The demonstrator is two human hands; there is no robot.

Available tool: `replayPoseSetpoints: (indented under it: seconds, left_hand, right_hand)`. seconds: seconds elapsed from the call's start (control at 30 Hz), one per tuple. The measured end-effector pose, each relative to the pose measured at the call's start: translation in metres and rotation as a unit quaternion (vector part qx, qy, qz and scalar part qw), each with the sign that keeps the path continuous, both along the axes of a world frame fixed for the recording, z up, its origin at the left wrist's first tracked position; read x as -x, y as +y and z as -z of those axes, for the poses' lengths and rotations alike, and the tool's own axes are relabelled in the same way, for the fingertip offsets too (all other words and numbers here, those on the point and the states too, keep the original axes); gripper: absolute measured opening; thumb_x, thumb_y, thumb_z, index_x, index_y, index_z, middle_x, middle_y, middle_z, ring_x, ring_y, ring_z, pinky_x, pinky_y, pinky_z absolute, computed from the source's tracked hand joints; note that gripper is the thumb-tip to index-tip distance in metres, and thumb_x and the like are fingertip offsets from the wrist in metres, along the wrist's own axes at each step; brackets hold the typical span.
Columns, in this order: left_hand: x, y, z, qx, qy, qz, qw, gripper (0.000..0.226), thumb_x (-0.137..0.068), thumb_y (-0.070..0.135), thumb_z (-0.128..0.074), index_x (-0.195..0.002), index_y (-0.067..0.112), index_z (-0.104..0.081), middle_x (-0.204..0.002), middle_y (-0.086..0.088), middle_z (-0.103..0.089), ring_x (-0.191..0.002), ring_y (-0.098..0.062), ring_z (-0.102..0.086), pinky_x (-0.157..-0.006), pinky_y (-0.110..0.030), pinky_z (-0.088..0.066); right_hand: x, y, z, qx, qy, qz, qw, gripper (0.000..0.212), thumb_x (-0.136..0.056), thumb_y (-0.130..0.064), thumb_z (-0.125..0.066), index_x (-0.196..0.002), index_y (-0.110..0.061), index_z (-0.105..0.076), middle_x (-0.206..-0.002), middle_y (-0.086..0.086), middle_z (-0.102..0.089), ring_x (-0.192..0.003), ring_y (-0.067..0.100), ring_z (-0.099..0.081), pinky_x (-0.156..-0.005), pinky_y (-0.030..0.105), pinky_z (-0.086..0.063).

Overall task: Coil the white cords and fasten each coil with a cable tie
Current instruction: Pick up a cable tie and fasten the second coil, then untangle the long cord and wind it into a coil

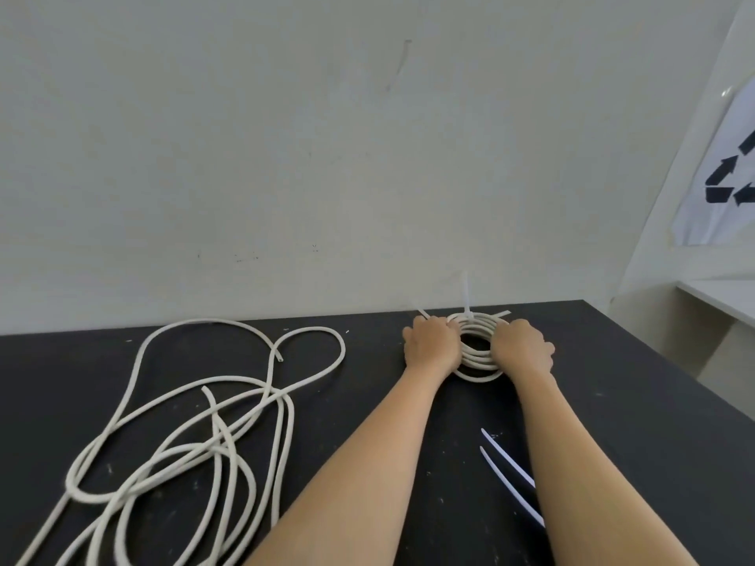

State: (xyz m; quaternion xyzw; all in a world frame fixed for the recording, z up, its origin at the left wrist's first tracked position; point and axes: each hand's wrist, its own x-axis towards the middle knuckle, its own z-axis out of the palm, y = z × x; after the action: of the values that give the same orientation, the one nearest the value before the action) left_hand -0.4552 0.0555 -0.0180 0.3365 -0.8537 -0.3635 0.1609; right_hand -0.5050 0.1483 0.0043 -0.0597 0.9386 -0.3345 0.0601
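Head view looks down along my two bare forearms to the far edge of the black table (613, 402); there, close under the pale wall (286, 157), lies the coiled white cord (476, 357), a flat ring of several turns with a dark gap in its middle.

My left hand (431, 341) sits on the ring's left side and my right hand (521, 347) on its right side, both seen from the back; the fingers of each are curled down over the turns and grip the coil, though the fingertips are hidden beneath my knuckles.

Three thin white strips stick out of the ring; an upright tie tail (465, 298) rises at its back, a slanting tie tail (423, 313) pokes out beyond my left knuckles, and a flat tie tail (500, 313) points right along the far rim; whether they are pulled tight I cannot tell.

On the table's left half sprawl the loose white cords (228, 422), wide loops crossing one another and running off the bottom edge; two cut ends show among them.

Two spare cable ties (506, 455) lie side by side just left of my right forearm, which covers their near ends.

At far right hangs a white sheet (731, 173) with black arrows.
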Motion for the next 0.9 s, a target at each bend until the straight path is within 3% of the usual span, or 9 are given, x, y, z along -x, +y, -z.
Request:
replayPoseSetpoints:
  seconds: [0.13,0.23,0.37,0.5,0.63,0.7,0.8,0.87,0.9]
  left_hand:
    - [-0.016,0.005,-0.008,-0.020,0.005,0.040,0.999,0.047,-0.103,0.029,-0.016,-0.139,0.004,-0.034,-0.142,-0.019,-0.039,-0.128,-0.036,-0.033,-0.105,-0.042,-0.025]
    - [-0.045,0.005,-0.021,-0.002,0.045,0.058,0.997,0.048,-0.102,0.037,-0.024,-0.127,0.003,-0.046,-0.134,-0.020,-0.040,-0.124,-0.034,-0.033,-0.103,-0.040,-0.028]
    - [-0.101,-0.007,-0.036,0.067,0.090,0.046,0.993,0.045,-0.100,0.038,-0.032,-0.123,0.005,-0.054,-0.131,-0.014,-0.045,-0.126,-0.029,-0.035,-0.105,-0.038,-0.031]
    - [-0.172,-0.025,-0.038,0.134,0.133,0.016,0.982,0.039,-0.098,0.031,-0.042,-0.121,0.003,-0.058,-0.124,-0.011,-0.051,-0.119,-0.026,-0.042,-0.102,-0.034,-0.033]
    - [-0.256,-0.047,-0.024,0.195,0.098,-0.028,0.975,0.024,-0.094,0.020,-0.048,-0.105,0.005,-0.063,-0.113,-0.010,-0.056,-0.111,-0.028,-0.045,-0.095,-0.031,-0.034]
    - [-0.297,-0.057,-0.016,0.226,0.035,-0.059,0.972,0.025,-0.094,0.022,-0.046,-0.109,0.009,-0.062,-0.117,-0.005,-0.056,-0.114,-0.024,-0.043,-0.096,-0.029,-0.033]
    - [-0.354,-0.069,-0.006,0.243,-0.113,-0.043,0.962,0.042,-0.096,0.042,-0.040,-0.135,0.025,-0.046,-0.131,0.002,-0.049,-0.125,-0.022,-0.035,-0.102,-0.032,-0.029]
    - [-0.378,-0.075,-0.001,0.197,-0.139,-0.006,0.971,0.049,-0.095,0.048,-0.040,-0.141,0.031,-0.035,-0.133,0.003,-0.047,-0.127,-0.021,-0.033,-0.102,-0.034,-0.029]
    - [-0.387,-0.076,-0.001,0.180,-0.122,-0.002,0.976,0.047,-0.095,0.047,-0.042,-0.138,0.028,-0.040,-0.129,0.003,-0.050,-0.125,-0.020,-0.035,-0.101,-0.033,-0.030]
  right_hand:
    - [-0.006,0.000,-0.005,0.025,-0.014,0.000,1.000,0.064,-0.100,-0.045,-0.026,-0.147,-0.001,-0.022,-0.148,0.024,-0.027,-0.134,0.041,-0.023,-0.107,0.045,-0.026]
    - [-0.024,-0.003,-0.012,0.042,0.052,0.012,0.998,0.066,-0.100,-0.044,-0.028,-0.149,-0.005,-0.010,-0.148,0.025,-0.020,-0.132,0.042,-0.021,-0.106,0.049,-0.027]
    - [-0.071,-0.014,-0.025,0.021,0.175,-0.034,0.984,0.051,-0.099,-0.034,-0.033,-0.140,-0.003,-0.030,-0.142,0.025,-0.028,-0.126,0.042,-0.025,-0.102,0.049,-0.029]
    - [-0.148,-0.034,-0.035,0.031,0.219,-0.137,0.966,0.041,-0.097,-0.022,-0.041,-0.133,-0.002,-0.042,-0.137,0.023,-0.039,-0.124,0.040,-0.032,-0.101,0.042,-0.028]
    - [-0.223,-0.048,-0.032,0.007,0.091,-0.265,0.960,0.030,-0.091,-0.029,-0.050,-0.107,-0.006,-0.059,-0.117,0.016,-0.061,-0.109,0.033,-0.057,-0.084,0.032,-0.043]
    - [-0.251,-0.050,-0.027,-0.037,0.021,-0.314,0.948,0.026,-0.088,-0.036,-0.054,-0.081,-0.012,-0.054,-0.098,0.011,-0.065,-0.087,0.028,-0.064,-0.069,0.028,-0.044]
    - [-0.275,-0.051,-0.018,-0.041,-0.002,-0.303,0.952,0.026,-0.090,-0.017,-0.049,-0.068,-0.014,-0.036,-0.074,0.002,-0.049,-0.060,0.015,-0.047,-0.051,0.024,-0.035]
    - [-0.281,-0.051,-0.015,0.001,-0.004,-0.268,0.963,0.027,-0.090,-0.009,-0.046,-0.066,-0.013,-0.033,-0.070,0.001,-0.042,-0.057,0.012,-0.039,-0.050,0.024,-0.031]
    - [-0.283,-0.051,-0.016,0.040,-0.006,-0.245,0.969,0.027,-0.090,-0.008,-0.045,-0.066,-0.012,-0.035,-0.071,0.002,-0.045,-0.059,0.014,-0.041,-0.053,0.025,-0.033]
